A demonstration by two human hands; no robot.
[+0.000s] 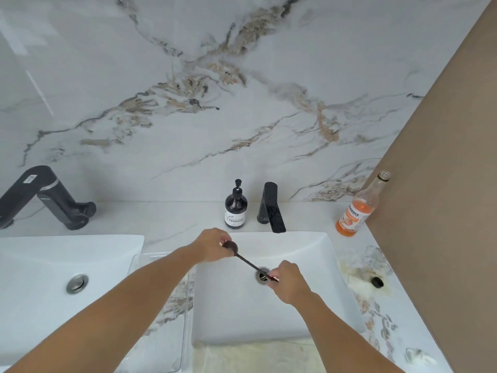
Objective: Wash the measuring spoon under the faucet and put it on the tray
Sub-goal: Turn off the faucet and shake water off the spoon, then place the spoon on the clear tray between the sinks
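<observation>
- Two bare forearms are showing from the bottom edge of the view up to the wrists, with no sleeve reaching into sight on either one.
- The left hand is wearing nothing that can be seen: no glove, ring, watch or band is showing on it or on its wrist.
- The right hand is likewise showing bare, with nothing visible on its fingers or its wrist.
- Both forearms are looking smooth and unmarked; finer detail is blurring out in this wide view.

Basin open around drain, faucet and soap bottle crowding back rim
</observation>
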